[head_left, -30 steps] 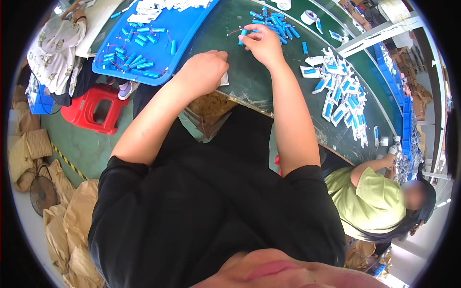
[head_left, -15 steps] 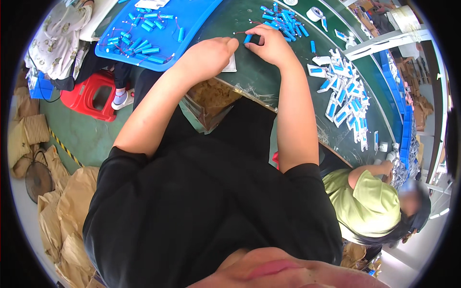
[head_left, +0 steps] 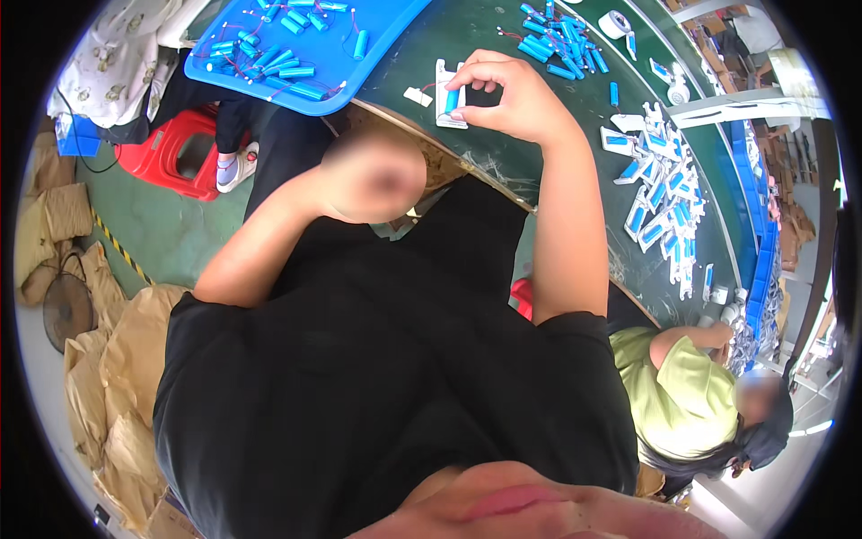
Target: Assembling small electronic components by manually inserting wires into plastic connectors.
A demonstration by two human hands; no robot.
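My right hand [head_left: 521, 101] pinches a blue cylindrical battery [head_left: 452, 101] between thumb and fingers. This battery lies at a white plastic housing [head_left: 441, 115] on the green table, partly covered by my fingertips. A small white piece [head_left: 417, 96] is just left of the housing, with a thin red wire near it. My left hand [head_left: 375, 175] is off the table, in front of my body by the table edge. Blur hides its fingers, so I cannot see whether it holds anything.
A blue tray [head_left: 314, 101] of wired batteries stands at the left. Loose batteries [head_left: 561, 40] lie at the back, and a heap of white housings with blue batteries [head_left: 660, 180] at the right. A co-worker in a green shirt [head_left: 678, 386] sits right; a red stool [head_left: 171, 162] stands left.
My left hand has drawn back from the table toward my body. My right hand has brought the battery down to the white housing, which my left hand largely covered before.
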